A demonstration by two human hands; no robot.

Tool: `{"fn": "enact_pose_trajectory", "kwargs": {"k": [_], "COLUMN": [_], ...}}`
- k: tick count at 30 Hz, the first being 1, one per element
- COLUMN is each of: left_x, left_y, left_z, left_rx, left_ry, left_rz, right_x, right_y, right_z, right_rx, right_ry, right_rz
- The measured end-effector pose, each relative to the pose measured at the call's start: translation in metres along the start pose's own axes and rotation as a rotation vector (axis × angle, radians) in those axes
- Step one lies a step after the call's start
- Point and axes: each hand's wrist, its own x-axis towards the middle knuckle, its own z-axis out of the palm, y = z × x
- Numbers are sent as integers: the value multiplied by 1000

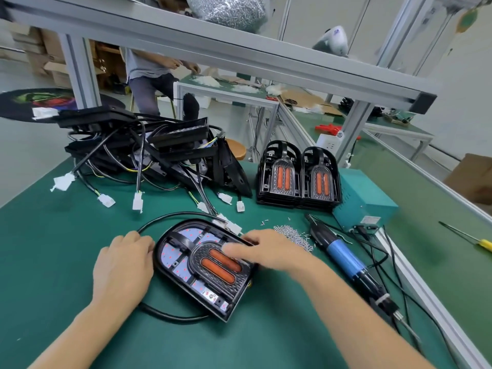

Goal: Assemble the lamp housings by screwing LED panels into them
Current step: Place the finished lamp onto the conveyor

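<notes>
No writing is legible. The left hand [123, 265] rests flat, fingers loose, against the housing [205, 270]; the blurred right hand [269, 251] seems spread over it, grasping nothing.

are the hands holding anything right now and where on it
Both steady the lamp housing lying flat on the mat: left hand against its left rim, right hand resting across its top right. Nothing is lifted.

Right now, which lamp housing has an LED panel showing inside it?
The lamp housing lying flat between the left hand and right hand; the two stacks of housings behind show no white panel.
</notes>
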Motion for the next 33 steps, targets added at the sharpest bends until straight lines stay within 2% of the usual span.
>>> {"fn": "enact_pose_trajectory", "kwargs": {"k": [2,5,11,13,16,18,20,21,23,27,30,33], "left_x": [-2,-6,-6,-2,4,6,10,11,11,2,7,23], "left_y": [0,3,46,69,96,104,105,102,89,50,27,17], "left_z": [1,-2,0,9,26,32,27,20,11,10,13,12], "left_rx": [0,-80,-419,-496,-524,-551,-520,-475,-555,-667,-499,-331], "left_ry": [-9,-6,-5,-79,-196,-209,-200,-167,-114,-219,-84,89], "left_rz": [6,27,82,148,148,149,167,218,344,459,502,315], "right_x": [7,6,-31,-39,-45,-46,-46,-46,-43,-38,-37,-37], "right_y": [1,8,13,9,2,0,1,2,3,-2,-8,-10], "right_z": [13,11,-19,-28,-35,-36,-36,-36,-37,-43,-47,-47], "right_rx": [179,333,577,679,705,691,716,737,783,914,927,923], "right_ry": [-86,-81,124,177,247,300,359,393,455,476,472,451], "right_rz": [16,0,-289,-361,-384,-379,-378,-381,-379,-365,-374,-369]}}
